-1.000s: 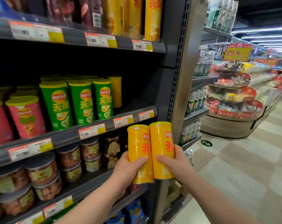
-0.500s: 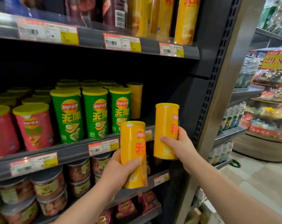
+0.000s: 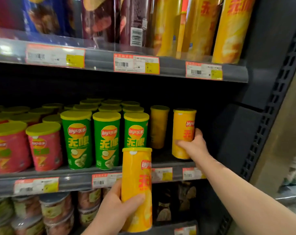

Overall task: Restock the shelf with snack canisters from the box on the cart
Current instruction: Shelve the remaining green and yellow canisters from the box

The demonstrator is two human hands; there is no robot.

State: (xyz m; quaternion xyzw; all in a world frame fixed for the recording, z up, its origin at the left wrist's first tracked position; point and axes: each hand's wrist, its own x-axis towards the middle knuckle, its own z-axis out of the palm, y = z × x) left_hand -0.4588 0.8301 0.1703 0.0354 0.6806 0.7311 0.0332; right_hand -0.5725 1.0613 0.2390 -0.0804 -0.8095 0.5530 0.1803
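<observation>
My right hand (image 3: 193,146) is clamped round the lower half of one yellow Lay's canister (image 3: 182,131), which is upright over the middle shelf (image 3: 72,181) at about three o'clock from the centre of view. It sits just at three o'clock of the lone yellow canister (image 3: 159,126) already shelved, with a gap between them. I cannot tell whether its base has touched down. My left hand (image 3: 116,209) grips a second yellow canister (image 3: 137,187) at six o'clock, in front of the shelf lip and below the green canisters (image 3: 106,139).

To place this well, I judge I should seat the base flat and push it back toward twelve o'clock until it lines up with its yellow neighbour. I would turn the logo forward and let go only once it stands on its own, since a nudge sideways could topple the neighbour. The left canister could then fill the front spot.

Half a second ago the right canister hung in front of the shelf edge; now it is over the shelf, and the left one is still waiting low
</observation>
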